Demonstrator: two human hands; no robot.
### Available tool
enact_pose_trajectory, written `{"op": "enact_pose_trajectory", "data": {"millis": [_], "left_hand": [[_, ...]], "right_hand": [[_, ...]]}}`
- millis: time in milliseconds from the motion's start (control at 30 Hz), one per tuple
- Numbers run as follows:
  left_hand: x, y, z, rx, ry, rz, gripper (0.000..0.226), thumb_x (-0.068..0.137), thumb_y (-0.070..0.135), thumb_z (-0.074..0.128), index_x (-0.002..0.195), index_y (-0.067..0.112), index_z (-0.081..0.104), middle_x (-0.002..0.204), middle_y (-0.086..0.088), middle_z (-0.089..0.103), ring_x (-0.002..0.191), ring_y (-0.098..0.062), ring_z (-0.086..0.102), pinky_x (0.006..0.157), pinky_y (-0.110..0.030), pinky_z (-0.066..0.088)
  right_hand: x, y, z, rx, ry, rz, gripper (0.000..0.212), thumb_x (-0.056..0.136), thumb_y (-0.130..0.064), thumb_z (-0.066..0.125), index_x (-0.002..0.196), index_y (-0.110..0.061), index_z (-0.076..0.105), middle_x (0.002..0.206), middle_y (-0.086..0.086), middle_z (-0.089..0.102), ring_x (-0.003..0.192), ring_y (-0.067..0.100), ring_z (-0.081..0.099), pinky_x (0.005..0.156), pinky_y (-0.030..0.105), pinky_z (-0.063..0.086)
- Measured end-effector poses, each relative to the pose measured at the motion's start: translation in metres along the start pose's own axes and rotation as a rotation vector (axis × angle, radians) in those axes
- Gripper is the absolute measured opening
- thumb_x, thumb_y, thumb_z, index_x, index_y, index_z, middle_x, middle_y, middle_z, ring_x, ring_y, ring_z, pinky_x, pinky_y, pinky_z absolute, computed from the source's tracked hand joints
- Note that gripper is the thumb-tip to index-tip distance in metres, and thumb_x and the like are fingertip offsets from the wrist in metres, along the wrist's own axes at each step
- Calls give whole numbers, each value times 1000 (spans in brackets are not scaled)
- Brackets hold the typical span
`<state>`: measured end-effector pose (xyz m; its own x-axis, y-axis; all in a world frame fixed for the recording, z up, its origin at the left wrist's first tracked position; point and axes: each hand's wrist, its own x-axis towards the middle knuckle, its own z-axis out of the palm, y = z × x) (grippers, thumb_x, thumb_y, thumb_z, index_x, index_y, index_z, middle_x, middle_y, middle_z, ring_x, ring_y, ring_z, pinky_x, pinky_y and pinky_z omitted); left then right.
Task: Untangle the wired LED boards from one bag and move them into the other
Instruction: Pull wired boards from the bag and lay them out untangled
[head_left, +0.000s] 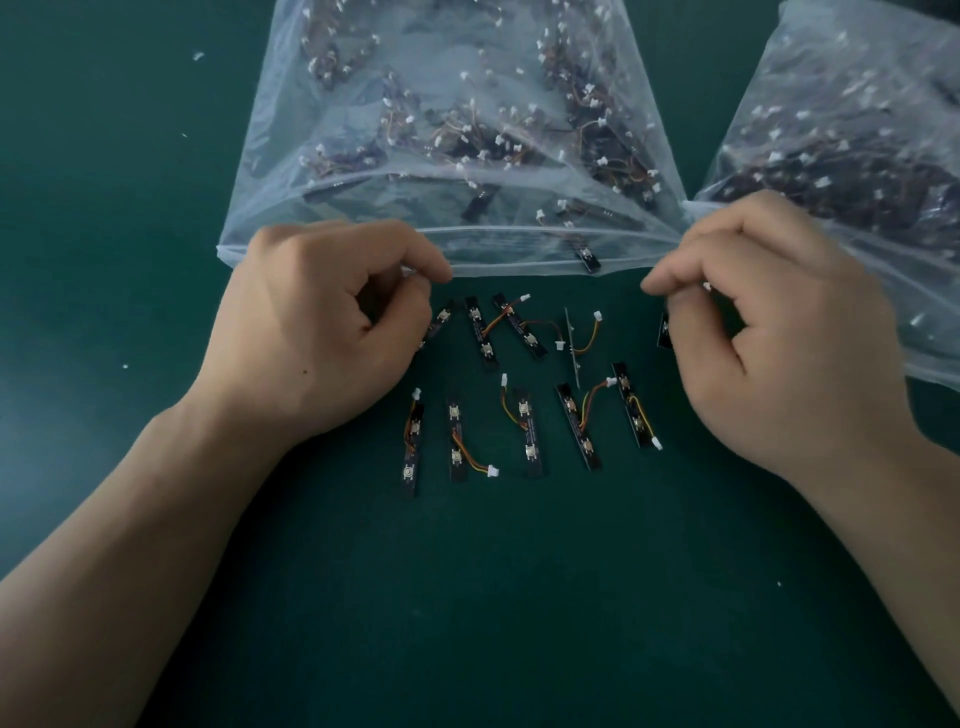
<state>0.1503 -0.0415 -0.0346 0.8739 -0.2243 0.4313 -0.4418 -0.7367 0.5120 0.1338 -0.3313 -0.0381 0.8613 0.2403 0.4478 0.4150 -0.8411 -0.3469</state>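
A clear plastic bag (457, 119) full of tangled wired LED boards lies at top centre, its open mouth facing me. My left hand (317, 332) pinches the bag's lower lip at its left part. My right hand (769, 332) pinches the same lip at its right end. Several separated LED boards (524, 395), black strips with short orange wires and white plugs, lie in two rows on the green table just below the mouth. One board (589, 260) pokes out at the bag's rim. A second clear bag (852, 130) of boards lies at top right, partly behind my right hand.
The green table surface (493, 597) stretches in front of the boards and to the left. Small white specks (197, 55) dot it at the far left. The second bag's edge drapes down past my right hand.
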Motion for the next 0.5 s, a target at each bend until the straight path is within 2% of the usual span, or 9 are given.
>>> {"op": "enact_pose_trajectory", "data": {"millis": [100,200,300,400,500], "left_hand": [[0,0,1,-9,-5,10,17,89,9,67,92,19,80,58,8,58,60,-20,54,54,-29,44],[0,0,0,-35,-4,-8,16,89,9,67,92,19,79,56,5,61,60,-21,56,55,-20,44],[0,2,0,-45,-2,-9,15,89,10,66,92,19,79,59,5,64,61,-21,58,58,-20,45],[2,3,-2,-71,-20,12,17,88,8,67,96,17,80,73,8,67,68,-13,60,66,-19,46],[5,1,-5,-83,-104,70,22,87,3,67,103,14,79,89,10,70,84,-6,60,82,-22,46]], "right_hand": [[0,-2,1,109,-10,-110,15,98,-6,61,100,-7,75,100,4,67,91,25,62,77,44,51],[0,-4,2,142,-80,-199,19,101,-15,60,104,-7,76,105,5,69,98,29,63,89,50,48],[0,-6,1,169,-126,-234,28,105,-24,54,109,-10,77,113,3,70,106,28,65,94,52,45],[-1,-8,0,188,-163,-256,38,107,-31,46,117,-12,77,124,1,70,119,26,64,99,53,43],[-2,-9,0,196,-203,-268,46,108,-39,40,121,-12,76,131,1,68,128,25,60,105,51,41]]}}
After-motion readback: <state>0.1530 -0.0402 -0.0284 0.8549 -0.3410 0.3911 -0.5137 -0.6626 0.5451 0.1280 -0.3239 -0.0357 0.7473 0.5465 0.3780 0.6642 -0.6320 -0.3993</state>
